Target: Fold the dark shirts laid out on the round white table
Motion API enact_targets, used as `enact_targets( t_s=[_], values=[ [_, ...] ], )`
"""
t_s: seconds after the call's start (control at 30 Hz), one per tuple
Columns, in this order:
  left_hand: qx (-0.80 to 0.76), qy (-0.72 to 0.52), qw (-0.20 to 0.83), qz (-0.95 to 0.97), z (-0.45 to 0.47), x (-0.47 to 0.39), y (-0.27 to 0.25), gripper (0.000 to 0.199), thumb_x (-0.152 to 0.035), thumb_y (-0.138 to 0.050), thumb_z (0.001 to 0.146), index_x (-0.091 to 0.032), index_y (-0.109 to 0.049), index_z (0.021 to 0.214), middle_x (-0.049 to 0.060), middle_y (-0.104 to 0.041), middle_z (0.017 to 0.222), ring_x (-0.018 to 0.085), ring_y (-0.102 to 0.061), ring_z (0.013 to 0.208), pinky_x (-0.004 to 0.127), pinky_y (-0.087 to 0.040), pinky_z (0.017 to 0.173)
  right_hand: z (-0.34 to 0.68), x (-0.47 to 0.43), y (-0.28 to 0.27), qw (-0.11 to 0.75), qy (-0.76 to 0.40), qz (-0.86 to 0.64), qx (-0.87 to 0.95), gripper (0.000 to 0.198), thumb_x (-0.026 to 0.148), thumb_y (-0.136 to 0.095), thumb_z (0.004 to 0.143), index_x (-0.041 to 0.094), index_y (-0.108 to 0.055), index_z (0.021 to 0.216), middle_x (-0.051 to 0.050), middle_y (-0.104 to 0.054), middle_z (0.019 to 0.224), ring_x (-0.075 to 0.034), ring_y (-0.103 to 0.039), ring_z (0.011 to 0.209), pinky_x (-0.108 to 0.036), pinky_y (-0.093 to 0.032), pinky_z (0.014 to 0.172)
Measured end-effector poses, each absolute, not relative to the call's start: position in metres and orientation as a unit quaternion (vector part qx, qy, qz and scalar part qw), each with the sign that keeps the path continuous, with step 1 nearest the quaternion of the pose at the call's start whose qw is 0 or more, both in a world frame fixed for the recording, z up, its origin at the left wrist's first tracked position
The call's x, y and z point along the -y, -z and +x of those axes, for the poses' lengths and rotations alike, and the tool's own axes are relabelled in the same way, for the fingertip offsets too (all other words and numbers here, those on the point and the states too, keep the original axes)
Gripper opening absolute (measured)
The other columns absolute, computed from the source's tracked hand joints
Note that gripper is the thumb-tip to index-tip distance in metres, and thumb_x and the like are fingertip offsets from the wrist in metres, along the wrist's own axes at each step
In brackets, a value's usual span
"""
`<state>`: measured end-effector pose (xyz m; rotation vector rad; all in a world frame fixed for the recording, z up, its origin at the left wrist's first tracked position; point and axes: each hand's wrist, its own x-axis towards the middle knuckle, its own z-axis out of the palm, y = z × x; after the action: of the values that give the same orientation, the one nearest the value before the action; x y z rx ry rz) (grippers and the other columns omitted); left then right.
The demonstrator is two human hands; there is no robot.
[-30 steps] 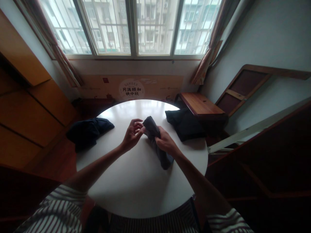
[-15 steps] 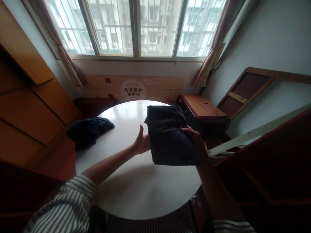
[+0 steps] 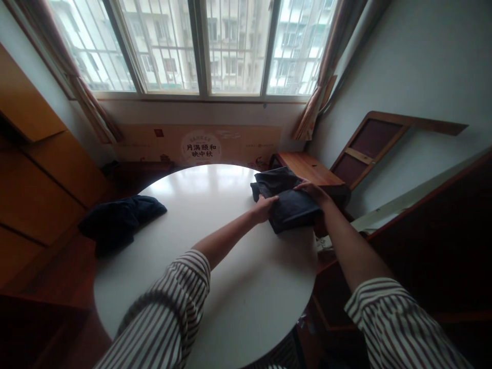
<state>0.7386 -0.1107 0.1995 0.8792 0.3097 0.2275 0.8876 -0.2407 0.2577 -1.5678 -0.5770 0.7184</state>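
Note:
A folded dark garment [image 3: 296, 210] is at the right side of the round white table [image 3: 242, 292]. My left hand [image 3: 265, 208] grips its left edge, thumb on top and the other fingers partly hidden. At its far right edge, my right hand [image 3: 312, 191] is closed on the cloth. More dark folded cloth [image 3: 274, 178] shows just behind; I cannot tell whether it is a separate piece. Across the table, a crumpled dark blue garment [image 3: 125, 218] hangs partly over the left edge.
A wooden side table [image 3: 307, 166] stands beyond the table's right edge. Orange cabinets [image 3: 49, 169] line the left. Ahead are a barred window [image 3: 230, 51] and a printed banner [image 3: 238, 141]. A dark wooden piece of furniture [image 3: 430, 246] rises at the right.
Both hands have moved forward and right, lowering the folded garment to the table's right side. My left hand, earlier open beside it, now grips its edge. The view has shifted slightly.

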Motion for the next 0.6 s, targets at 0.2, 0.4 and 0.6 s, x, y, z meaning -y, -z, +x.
enact_targets(
  t_s=[0.2, 0.4, 0.6],
  values=[
    [-0.144, -0.144, 0.854, 0.479, 0.742, 0.118, -0.165, 0.117, -0.025, -0.093, 0.059, -0.027, -0.016, 0.147, 0.019, -0.044, 0.146, 0.031, -0.055, 0.127, 0.044, -0.051, 0.102, 0.910, 0.238, -0.234, 0.601, -0.291, -0.701, 0.248, 0.069, 0.011, -0.059, 0.057, 0.016, -0.061, 0.127, -0.009, -0.076, 0.102, -0.023, -0.072, 0.083, -0.034, -0.056, 0.079],
    [-0.152, -0.187, 0.826, 0.509, 0.732, 0.127, -0.165, 0.121, -0.028, -0.091, 0.063, -0.027, -0.007, 0.150, 0.019, -0.045, 0.145, 0.031, -0.050, 0.133, 0.047, -0.041, 0.111, 0.920, 0.233, -0.237, 0.531, -0.197, -0.770, 0.295, 0.070, 0.011, -0.057, 0.063, 0.012, -0.055, 0.134, -0.014, -0.073, 0.110, -0.026, -0.070, 0.096, -0.039, -0.056, 0.086],
    [-0.084, -0.286, 0.570, 0.765, 0.702, 0.133, -0.187, 0.075, -0.031, -0.079, 0.075, -0.017, -0.045, 0.140, 0.022, -0.038, 0.150, 0.038, -0.029, 0.144, 0.051, -0.013, 0.122, 0.915, 0.212, -0.260, 0.444, -0.071, -0.830, 0.331, 0.059, 0.020, -0.064, 0.076, 0.012, -0.059, 0.134, -0.018, -0.060, 0.135, -0.031, -0.055, 0.125, -0.045, -0.041, 0.108]
  ],
)
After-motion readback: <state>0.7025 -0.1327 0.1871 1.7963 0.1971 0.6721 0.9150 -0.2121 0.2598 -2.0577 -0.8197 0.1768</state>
